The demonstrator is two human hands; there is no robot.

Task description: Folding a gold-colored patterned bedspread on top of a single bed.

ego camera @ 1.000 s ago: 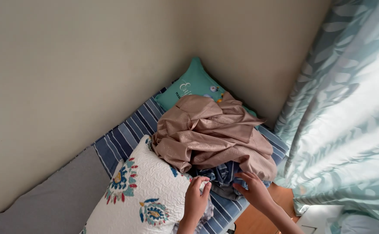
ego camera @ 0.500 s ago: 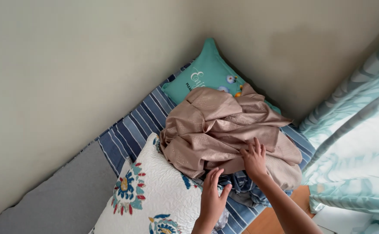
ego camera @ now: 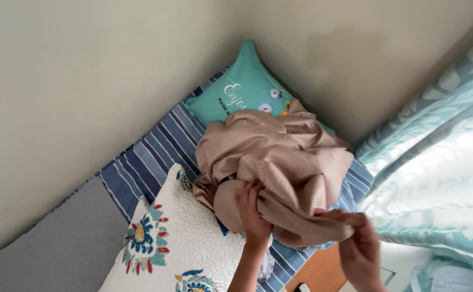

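Note:
A crumpled beige cloth [ego camera: 271, 157] lies heaped on a blue striped bed sheet [ego camera: 150, 162]. My left hand [ego camera: 252, 211] grips a fold at the heap's near edge. My right hand [ego camera: 355, 238] pinches the cloth's lower right corner and lifts it off the bed. Part of the sheet and something blue under the heap are hidden by the cloth.
A teal pillow [ego camera: 242, 94] lies in the corner behind the heap. A white quilted pillow with flower patterns [ego camera: 177, 243] sits at the near left. Beige walls enclose the corner, a leaf-patterned curtain [ego camera: 436, 162] hangs at right, and a wooden edge [ego camera: 320, 270] shows below the bed.
Both hands have moved from resting on the heap's near edge to gripping the cloth; the right hand pulled its corner out to the right. The view has shifted closer.

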